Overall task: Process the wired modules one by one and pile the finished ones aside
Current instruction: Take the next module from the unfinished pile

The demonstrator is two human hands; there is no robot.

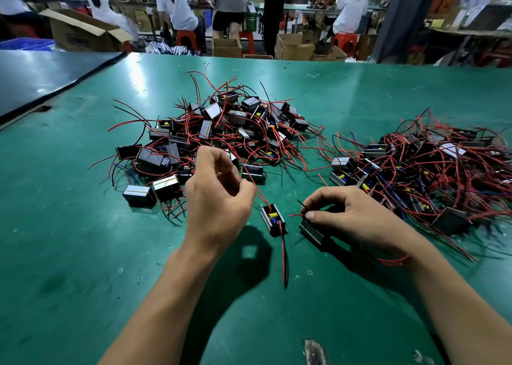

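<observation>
Pinching a red lead [256, 193], the left grip [219, 198] tethers one open module [273, 220] low at the desk [83, 254]. Right grip [357, 220] clasps a second module [311, 231]. Risk: a tugged lead tears out; trailing wires snag the neighbouring pile [429, 165].

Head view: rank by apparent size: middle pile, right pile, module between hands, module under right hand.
Middle pile and right pile: look alike, right one runs off frame, not ranked.
Module between the hands.
Module under the right hand: shows smaller, but mostly covered; probably the same.
</observation>
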